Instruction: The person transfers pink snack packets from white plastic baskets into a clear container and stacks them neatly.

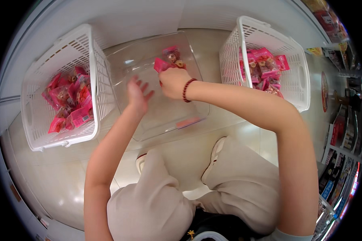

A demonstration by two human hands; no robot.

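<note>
My right hand (175, 82), with a dark red bead bracelet at its wrist, is over a clear plastic tray (149, 127). Its fingers are closed round a pink packet (161, 65), partly hidden by the hand. Just beyond lies another pink packet (171, 52) with a clear window, and round brownish pieces show inside it. My left hand (138, 94) hovers above the tray's left half, slightly blurred, its fingers spread and holding nothing.
A white slotted basket (94, 80) of pink packets (66, 98) stands left of the tray. On the right is a second white basket (301, 68), also with pink packets (263, 66). Store shelves (338, 160) line the far right. My knees are near the tray's front edge.
</note>
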